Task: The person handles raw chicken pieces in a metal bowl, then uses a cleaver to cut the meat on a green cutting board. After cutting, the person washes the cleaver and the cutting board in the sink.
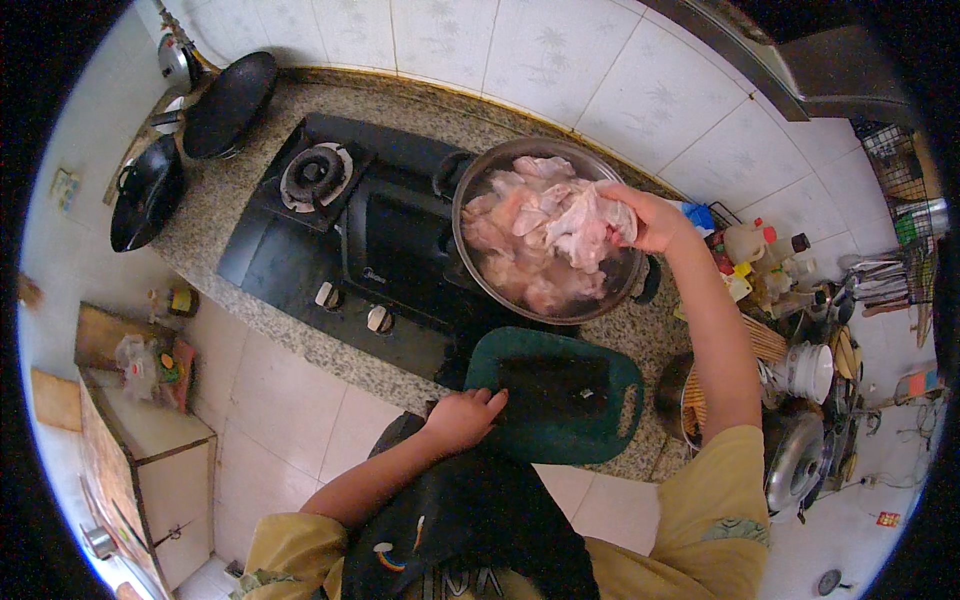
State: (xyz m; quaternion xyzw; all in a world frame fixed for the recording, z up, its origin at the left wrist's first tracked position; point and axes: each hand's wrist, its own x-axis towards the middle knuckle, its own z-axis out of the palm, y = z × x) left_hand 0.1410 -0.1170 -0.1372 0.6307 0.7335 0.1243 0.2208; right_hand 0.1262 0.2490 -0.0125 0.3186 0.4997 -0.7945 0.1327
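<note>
A wide metal pot (480,281) of raw, pale pink meat pieces (525,214) in water stands over the right side of the gas stove. My right hand (651,221) grips a piece of the raw meat (589,229) with skin at the pot's right side, above the other pieces. Nearer to me lies a dark green cutting board (551,442), with a small white scrap on it. At its left edge my left hand (466,418) holds the board, the thumb and fingers on the rim.
The left burner (311,176) is bare. Two black woks (232,105) lean at the far left. To the right are bottles (750,240), a pot with a ribbed item (694,405), a white container (810,371) and a metal lid (799,465). A tiled wall runs behind.
</note>
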